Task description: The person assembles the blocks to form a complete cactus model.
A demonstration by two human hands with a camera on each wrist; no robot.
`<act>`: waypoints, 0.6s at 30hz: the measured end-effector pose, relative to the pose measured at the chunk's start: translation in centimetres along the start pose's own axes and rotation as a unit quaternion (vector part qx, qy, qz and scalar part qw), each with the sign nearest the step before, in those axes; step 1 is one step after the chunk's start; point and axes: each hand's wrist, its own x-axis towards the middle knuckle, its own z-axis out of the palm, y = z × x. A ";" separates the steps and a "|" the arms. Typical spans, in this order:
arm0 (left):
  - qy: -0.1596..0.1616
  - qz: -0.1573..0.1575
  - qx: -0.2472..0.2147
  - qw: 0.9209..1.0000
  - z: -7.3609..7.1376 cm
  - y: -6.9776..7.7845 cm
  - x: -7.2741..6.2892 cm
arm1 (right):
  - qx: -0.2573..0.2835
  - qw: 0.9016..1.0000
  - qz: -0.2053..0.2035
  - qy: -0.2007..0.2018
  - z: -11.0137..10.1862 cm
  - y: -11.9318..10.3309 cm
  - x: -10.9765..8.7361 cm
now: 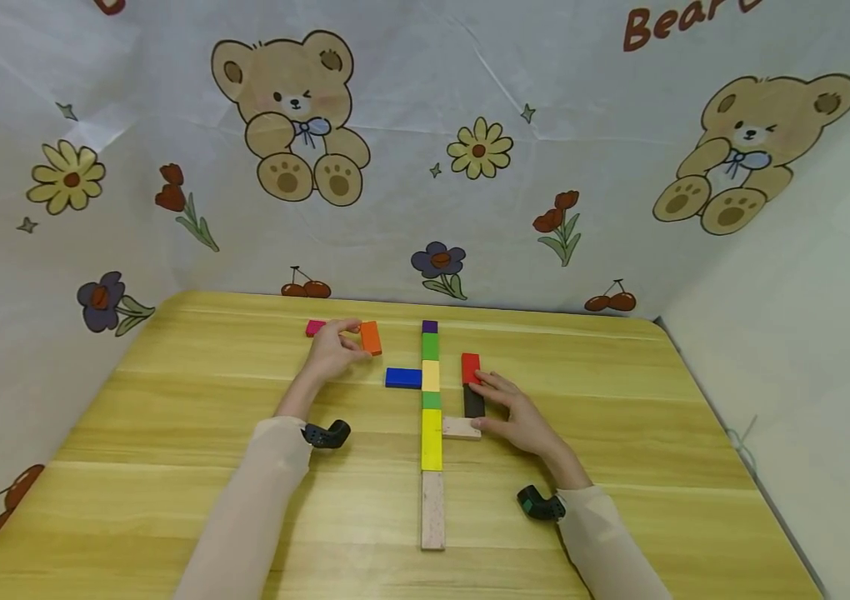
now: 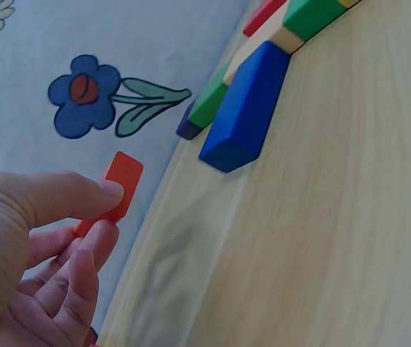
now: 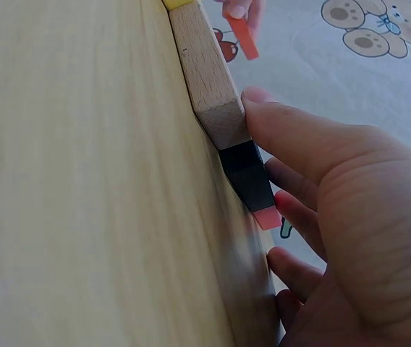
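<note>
My left hand pinches an orange block between thumb and fingers, above the table's far part. In the left wrist view the thumb lies across the orange block. My right hand rests at a short branch of blocks on the right: its thumb touches the plain wooden block, and its fingers lie along the black block and the red block. The branch joins a column of blocks, with a yellow block beside the wooden one. A blue block juts left from the column.
A pink block lies partly hidden behind the left hand. The column runs from a purple block at the far end to a long plain wooden block nearest me. A printed cloth hangs behind the wooden table.
</note>
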 end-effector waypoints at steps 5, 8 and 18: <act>-0.022 -0.009 0.007 1.000 1.2 -0.3 0.4 | -0.005 1.000 -0.002 0.003 0.0 0.0 0.0; -0.030 -0.016 0.002 0.999 1.7 -0.6 0.5 | -0.006 1.000 -0.002 0.004 0.0 0.0 0.0; -0.052 -0.013 0.014 0.998 2.3 -1.4 0.6 | -0.003 1.000 -0.008 0.004 0.0 0.1 -0.1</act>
